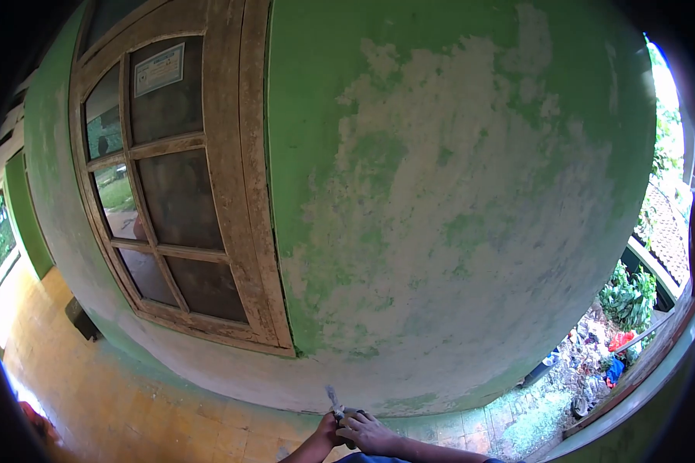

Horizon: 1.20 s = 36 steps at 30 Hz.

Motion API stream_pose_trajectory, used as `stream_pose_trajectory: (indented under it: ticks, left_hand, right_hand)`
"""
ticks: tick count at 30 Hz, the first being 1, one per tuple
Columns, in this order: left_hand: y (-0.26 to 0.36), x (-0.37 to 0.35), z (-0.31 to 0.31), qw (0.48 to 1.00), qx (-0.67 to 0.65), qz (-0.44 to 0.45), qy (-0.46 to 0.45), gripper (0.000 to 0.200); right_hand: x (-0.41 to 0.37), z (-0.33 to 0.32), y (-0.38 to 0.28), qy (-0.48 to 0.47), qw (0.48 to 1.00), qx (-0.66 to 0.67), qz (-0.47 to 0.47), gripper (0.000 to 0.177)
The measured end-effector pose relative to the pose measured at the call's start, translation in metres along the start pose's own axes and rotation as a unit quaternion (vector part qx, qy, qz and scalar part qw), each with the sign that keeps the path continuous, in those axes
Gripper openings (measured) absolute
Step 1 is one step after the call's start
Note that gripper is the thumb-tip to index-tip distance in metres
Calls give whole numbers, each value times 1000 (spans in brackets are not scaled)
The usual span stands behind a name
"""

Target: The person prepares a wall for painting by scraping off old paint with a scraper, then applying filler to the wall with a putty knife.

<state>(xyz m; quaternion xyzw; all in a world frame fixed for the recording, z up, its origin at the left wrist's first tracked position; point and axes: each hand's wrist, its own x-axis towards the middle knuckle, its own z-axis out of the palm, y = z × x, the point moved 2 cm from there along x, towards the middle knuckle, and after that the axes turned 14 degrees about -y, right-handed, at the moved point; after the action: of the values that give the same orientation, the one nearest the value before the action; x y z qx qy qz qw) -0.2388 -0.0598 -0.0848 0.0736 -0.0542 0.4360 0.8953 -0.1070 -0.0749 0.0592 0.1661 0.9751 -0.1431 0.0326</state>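
Note:
Low in the view, my two hands are together in front of a wall [440,255] of worn green paint with large pale bare patches. A scraper [332,395] with a greyish blade points up from between them, apparently whitened with dust. My left hand [328,430] is closed around its lower part. My right hand [372,434] is closed over the same spot, its fingers bent against the tool. Something dark, perhaps the handle, shows between the palms; most of it is hidden by the fingers.
A wooden window frame [255,193] with several panes and a paper label [159,69] is set in the wall. Pale flakes and dust lie on the tiled floor [170,409]. A dark block [81,319] stands at left. Rubbish and plants [629,297] are outside at right.

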Motion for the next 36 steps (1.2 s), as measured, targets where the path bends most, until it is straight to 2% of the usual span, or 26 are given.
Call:
stream_pose_trajectory:
  ticks: [2, 3, 4, 6, 7, 8, 10, 11, 14, 16, 18, 19, 21, 22, 24, 26, 29, 31, 32, 36]
  left_hand:
    - [-1, -5, 2, 998, 29, 21, 57, 41]
    - [-2, -6, -6, 968, 186, 32, 166, 37]
    - [-2, -8, -11, 968, 189, 29, 164, 37]
    - [1, -12, -26, 980, 105, 30, 167, 32]
    - [3, -17, -34, 997, 36, -5, 61, 38]
    - [1, -20, -46, 997, 39, -8, 60, 38]
    - [2, -24, -49, 966, 203, 16, 158, 26]
    - [3, -25, -48, 966, 206, 15, 157, 26]
    - [3, -34, -39, 996, 49, 0, 69, 27]
    - [1, -38, -34, 995, 69, 0, 74, 27]
    - [-4, -43, -29, 991, 104, -2, 86, 29]
    - [-6, -45, -26, 988, 122, -2, 92, 30]
    - [-9, -46, -20, 982, 158, -3, 103, 33]
    - [-10, -46, -17, 978, 177, -3, 109, 34]
    - [-12, -48, -11, 969, 214, -6, 122, 38]
    - [-18, -52, -7, 959, 248, -9, 137, 42]
    - [-27, -58, -4, 942, 294, -8, 163, 48]
    - [-30, -60, -4, 929, 325, -10, 179, 53]
    - [-31, -58, -7, 928, 327, -15, 177, 53]
    - [-35, -71, -27, 921, 320, 134, 179, 47]
  right_hand:
    - [1, 2, 0, -4, 999, -23, -25, 38]
    - [0, 1, -1, -1, 999, -25, -22, 38]
    - [-1, 0, -2, -13, 999, -33, -30, 38]
    - [-2, -2, -3, -21, 998, -44, -34, 39]
    - [-4, -2, -4, -15, 998, -48, -49, 39]
    - [-5, -2, -4, -9, 997, -52, -64, 40]
    - [-6, -3, -2, -9, 995, -67, -74, 40]
    - [-6, -1, -1, -10, 993, -74, -86, 39]
    - [-8, -7, -2, -2, 991, -76, -114, 40]
    - [-6, -12, -1, 5, 989, -72, -130, 40]
    - [-1, -20, 3, 72, 993, -37, -89, 39]
    - [-1, -25, 3, 73, 992, -39, -92, 39]
    - [-4, -48, 11, 148, 987, 61, -33, 43]
    - [-5, -58, 14, 149, 986, 58, -36, 43]
    - [-12, -88, 24, 302, 935, 188, -19, 38]
    - [-27, -140, 29, 407, 887, 212, -53, 35]
    - [-47, -213, 54, 540, 799, 214, -152, 40]
    - [-63, -275, 52, 627, 703, 251, -222, 30]
    - [-76, -303, 47, 641, 685, 281, -201, 27]
    - [-108, -404, 61, 689, 589, 307, -290, 23]
